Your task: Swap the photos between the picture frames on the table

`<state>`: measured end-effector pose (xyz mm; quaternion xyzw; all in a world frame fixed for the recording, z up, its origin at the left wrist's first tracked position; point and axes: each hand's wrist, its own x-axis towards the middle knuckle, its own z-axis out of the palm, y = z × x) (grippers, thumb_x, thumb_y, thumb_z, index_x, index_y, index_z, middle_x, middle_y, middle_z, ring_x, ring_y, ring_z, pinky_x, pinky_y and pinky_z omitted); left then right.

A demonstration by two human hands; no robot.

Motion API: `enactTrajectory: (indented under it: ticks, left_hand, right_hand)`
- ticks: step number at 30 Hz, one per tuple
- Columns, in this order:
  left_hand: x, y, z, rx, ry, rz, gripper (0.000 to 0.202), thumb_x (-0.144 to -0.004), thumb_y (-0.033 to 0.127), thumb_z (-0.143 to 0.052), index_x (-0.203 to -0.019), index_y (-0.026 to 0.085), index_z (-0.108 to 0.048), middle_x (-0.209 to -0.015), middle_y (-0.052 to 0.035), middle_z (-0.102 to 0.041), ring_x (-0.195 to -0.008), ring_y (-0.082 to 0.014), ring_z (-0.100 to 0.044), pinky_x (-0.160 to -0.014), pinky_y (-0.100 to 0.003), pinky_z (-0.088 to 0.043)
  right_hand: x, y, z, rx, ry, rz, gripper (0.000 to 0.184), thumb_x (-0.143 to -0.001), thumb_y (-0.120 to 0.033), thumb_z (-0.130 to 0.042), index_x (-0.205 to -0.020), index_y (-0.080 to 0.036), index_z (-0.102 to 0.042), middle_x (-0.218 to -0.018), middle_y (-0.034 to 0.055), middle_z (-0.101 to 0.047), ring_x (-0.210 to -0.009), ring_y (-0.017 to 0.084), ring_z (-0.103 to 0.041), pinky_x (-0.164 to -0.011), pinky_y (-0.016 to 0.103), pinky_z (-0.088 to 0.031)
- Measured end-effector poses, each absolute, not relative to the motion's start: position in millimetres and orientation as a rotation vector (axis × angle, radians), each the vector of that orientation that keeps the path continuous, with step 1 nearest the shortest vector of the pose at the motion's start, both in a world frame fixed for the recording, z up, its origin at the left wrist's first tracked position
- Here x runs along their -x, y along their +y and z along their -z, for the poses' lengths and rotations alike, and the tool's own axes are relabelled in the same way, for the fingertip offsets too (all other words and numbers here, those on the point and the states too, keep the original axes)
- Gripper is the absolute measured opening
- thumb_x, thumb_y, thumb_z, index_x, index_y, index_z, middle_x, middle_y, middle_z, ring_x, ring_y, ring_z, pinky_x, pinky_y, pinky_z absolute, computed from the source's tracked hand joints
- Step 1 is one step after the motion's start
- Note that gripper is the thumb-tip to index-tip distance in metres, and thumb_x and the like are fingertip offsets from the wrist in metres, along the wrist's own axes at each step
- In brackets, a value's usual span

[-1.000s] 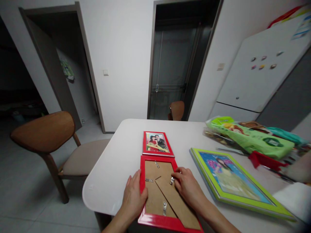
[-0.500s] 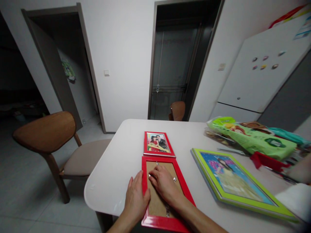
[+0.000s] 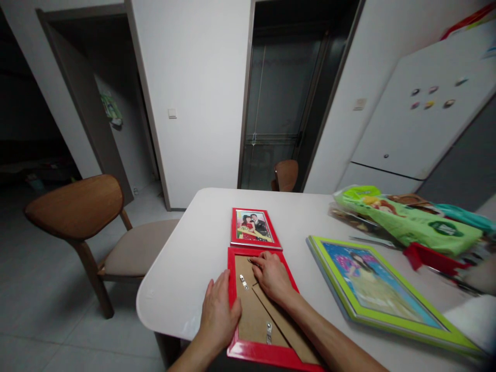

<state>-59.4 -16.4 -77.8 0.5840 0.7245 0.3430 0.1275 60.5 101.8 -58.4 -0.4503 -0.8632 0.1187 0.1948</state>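
Your glossy red frame (image 3: 256, 352) lies back-up on the smooth, round-cornered white desk (image 3: 186, 268), straight ahead at twelve o'clock. Its matte brown backing board (image 3: 247, 305) bears slim metal clips and a diagonal slit. Your left hand (image 3: 219, 312) rests at its nine o'clock rim, fingers extended, unclenched. Your right hand (image 3: 273, 276) bends its fingers to the twelve o'clock clip (image 3: 250, 259); whether they grasp it, you cannot tell. From the frame, a smaller red-framed photo (image 3: 253, 227) sits at twelve, a thick lime-green framed picture (image 3: 382, 289) at three, crinkled green plastic packaging (image 3: 414, 219) at two.
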Motion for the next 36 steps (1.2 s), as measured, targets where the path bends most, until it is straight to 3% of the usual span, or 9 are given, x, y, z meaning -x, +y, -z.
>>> enactTrajectory:
  ticks: [4,10,14,18,20,23,29,33,36]
  left_hand:
    - [59.0,-17.7,77.8,-1.701,2.105,-1.009,0.053,-0.068,0.017,-0.041,-0.121,0.012,-0.034,-0.125,-0.0091,-0.041,-0.114,-0.0204,-0.036,-0.100,-0.038,-0.015]
    - [58.0,-18.2,77.0,-1.712,2.107,-1.002,0.051,-0.070,0.017,-0.040,-0.121,0.013,-0.034,-0.125,-0.0090,-0.041,-0.114,-0.0201,-0.036,-0.100,-0.039,-0.015]
    - [58.3,-17.5,77.7,-1.712,2.125,-0.973,0.051,-0.071,0.018,-0.039,-0.121,0.010,-0.034,-0.125,-0.0100,-0.041,-0.114,-0.0191,-0.036,-0.100,-0.038,-0.015]
    - [57.7,-18.5,75.0,-1.710,2.124,-0.966,0.051,-0.071,0.019,-0.039,-0.121,0.010,-0.034,-0.125,-0.0104,-0.041,-0.114,-0.0194,-0.036,-0.100,-0.037,-0.015]
    - [57.1,-19.0,73.6,-1.707,2.123,-0.966,0.051,-0.071,0.019,-0.040,-0.121,0.010,-0.034,-0.125,-0.0108,-0.041,-0.114,-0.0200,-0.036,-0.100,-0.036,-0.016]
    - [57.5,-19.3,74.2,-1.688,2.125,-0.969,0.051,-0.072,0.020,-0.039,-0.122,0.011,-0.033,-0.126,-0.0098,-0.040,-0.115,-0.0199,-0.035,-0.100,-0.036,-0.015]
    - [58.4,-17.1,73.5,-1.586,2.099,-0.975,0.046,-0.072,0.030,-0.044,-0.115,0.013,-0.043,-0.127,-0.0107,-0.038,-0.118,-0.0206,-0.031,-0.101,-0.037,-0.012]
    - [51.6,-14.0,59.4,-1.332,1.823,-1.393,0.026,-0.066,0.032,-0.053,-0.086,0.016,-0.057,-0.120,-0.0094,-0.046,-0.113,-0.0236,-0.037,-0.095,-0.034,-0.025]
    - [53.7,-13.2,48.5,-1.017,1.533,-1.562,0.025,-0.067,0.041,-0.052,-0.075,0.017,-0.053,-0.091,-0.0054,-0.062,-0.084,-0.0211,-0.057,-0.072,-0.030,-0.043]
  right_hand:
    - [-86.8,81.2,45.2,1.090,-2.519,-0.461,0.036,-0.071,-0.022,-0.046,-0.106,-0.020,-0.054,-0.104,0.0075,-0.053,-0.095,0.018,-0.046,-0.084,0.029,-0.035]
    - [-122.0,39.4,38.5,0.881,-2.680,-0.759,0.027,-0.062,-0.020,-0.056,-0.086,-0.028,-0.064,-0.122,0.0031,-0.043,-0.114,0.022,-0.034,-0.094,0.038,-0.025]
    - [-118.2,35.5,45.5,0.930,-2.614,-0.730,0.015,-0.064,-0.026,-0.056,-0.076,-0.027,-0.065,-0.117,0.0032,-0.047,-0.112,0.022,-0.036,-0.094,0.041,-0.023]
    - [-115.7,41.5,50.5,1.071,-2.516,-0.643,0.032,-0.064,-0.030,-0.055,-0.094,-0.022,-0.060,-0.119,0.0086,-0.044,-0.108,0.023,-0.040,-0.091,0.037,-0.030]
    - [-115.2,43.8,51.7,1.131,-2.492,-0.577,0.038,-0.064,-0.029,-0.054,-0.100,-0.020,-0.057,-0.111,0.0104,-0.049,-0.101,0.023,-0.045,-0.086,0.035,-0.034]
    - [-113.5,44.9,51.7,1.159,-2.480,-0.552,0.037,-0.062,-0.022,-0.051,-0.098,-0.019,-0.056,-0.097,0.0082,-0.055,-0.090,0.020,-0.049,-0.080,0.031,-0.036]
    - [-113.0,44.4,42.2,1.198,-2.418,-0.544,0.040,-0.059,-0.017,-0.048,-0.098,-0.018,-0.056,-0.094,0.0072,-0.053,-0.090,0.020,-0.047,-0.082,0.030,-0.035]
    - [-106.7,37.1,24.3,1.131,-2.379,-0.480,0.037,-0.060,-0.017,-0.049,-0.096,-0.019,-0.056,-0.094,0.0074,-0.053,-0.091,0.020,-0.047,-0.082,0.032,-0.036]
    - [-102.0,33.8,13.4,1.043,-2.341,-0.531,0.034,-0.066,-0.023,-0.049,-0.099,-0.019,-0.054,-0.098,0.0071,-0.053,-0.093,0.019,-0.047,-0.082,0.031,-0.037]
